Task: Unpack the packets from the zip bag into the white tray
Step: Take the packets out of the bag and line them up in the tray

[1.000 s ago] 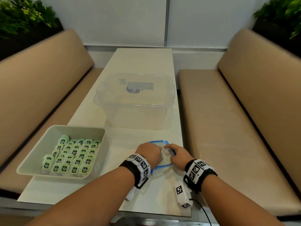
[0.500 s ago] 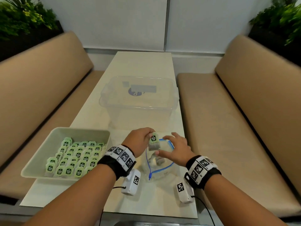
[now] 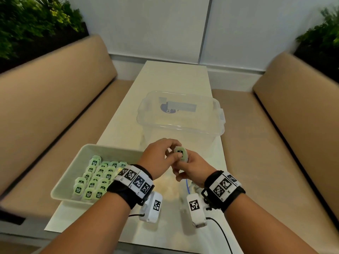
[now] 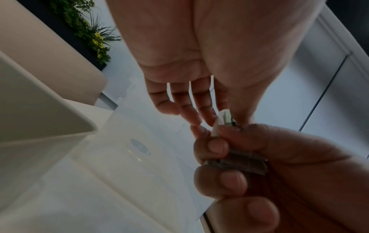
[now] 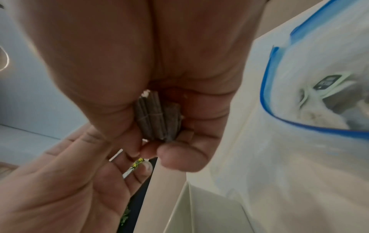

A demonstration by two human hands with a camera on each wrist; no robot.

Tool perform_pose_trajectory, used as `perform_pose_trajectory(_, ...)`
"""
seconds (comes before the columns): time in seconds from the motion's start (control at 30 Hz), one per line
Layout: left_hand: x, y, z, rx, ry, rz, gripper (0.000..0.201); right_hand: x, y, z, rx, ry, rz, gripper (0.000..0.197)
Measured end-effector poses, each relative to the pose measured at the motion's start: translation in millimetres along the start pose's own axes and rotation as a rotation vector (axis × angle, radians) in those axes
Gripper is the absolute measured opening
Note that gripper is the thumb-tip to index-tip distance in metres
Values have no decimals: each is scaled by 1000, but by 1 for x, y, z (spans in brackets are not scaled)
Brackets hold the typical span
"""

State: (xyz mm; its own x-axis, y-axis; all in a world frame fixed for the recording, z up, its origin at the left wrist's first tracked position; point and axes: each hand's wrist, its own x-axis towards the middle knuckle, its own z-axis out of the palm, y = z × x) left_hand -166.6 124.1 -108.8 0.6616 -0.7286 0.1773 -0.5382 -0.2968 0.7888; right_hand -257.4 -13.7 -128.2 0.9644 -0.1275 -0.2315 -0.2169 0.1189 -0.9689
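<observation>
My left hand [image 3: 159,158] pinches a small pale-green packet w/ a black label [image 3: 180,155] btwn thumb & forefinger, other fingers loosely spread. My right hand [image 3: 192,171] is curled round a bunch of the same packets [image 5: 157,119], fingers closed over them, & touches the pinched one too. Both hands meet above the table, just right of the shallow white tray [image 3: 69,173], which has rows of packets in it. Clear zip bag w/ blue seal [image 5: 299,94] lies under my right wrist, at least one packet inside.

Clear plastic tub [image 3: 180,116]; glossy table [image 3: 170,77]; matt tan bench upholstery [image 3: 55,99].
</observation>
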Motion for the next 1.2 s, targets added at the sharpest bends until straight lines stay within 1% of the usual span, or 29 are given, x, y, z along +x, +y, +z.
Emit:
perform_pose_trajectory(0.1,-4,-5,-17,-5,61,-5,16,9,-4,16,16,-19,9,11)
perform_pose_trajectory(0.23,-9,-16,-42,-88,125,-76,14,24,-12,37,44,-39,-10,8)
perform_pose_trajectory(0.33,-13,-28,-67,-142,173,-86,13,37,-14,54,98,-44,-19,25)
perform_pose_trajectory(0.37,-14,-31,-76,-143,177,-87,11,41,-14,60,110,-44,-24,26)
perform_pose_trajectory(0.47,-18,-41,-100,-139,121,-79,13,52,-14,79,114,-62,-51,21)
perform_pose_trajectory(0.53,-21,-48,-110,-130,80,-65,18,60,-13,90,89,-70,-73,24)
perform_pose_trajectory(0.63,-22,-58,-119,-144,99,-61,23,69,-13,103,48,-67,-83,34)
perform_pose_trajectory(0.7,-23,-65,-125,-162,114,-64,27,73,-11,109,9,-58,-87,35)
perform_pose_trajectory(0.73,-23,-67,-128,-164,110,-61,27,75,-11,112,-10,-55,-89,34)
perform_pose_trajectory(0.8,-22,-72,-132,-157,90,-50,17,77,-10,115,-34,-49,-91,32)
perform_pose_trajectory(0.9,-22,-76,-139,-131,120,-28,5,79,-8,119,-52,-8,-100,31)
perform_pose_trajectory(1.03,-20,-81,-148,-138,190,3,4,78,-6,121,-33,76,-113,32)
perform_pose_trajectory(1.1,-18,-84,-152,-128,179,10,6,76,-5,121,1,133,-118,30)
perform_pose_trajectory(1.2,-16,-89,-155,-110,108,5,10,75,-6,117,24,199,-125,26)
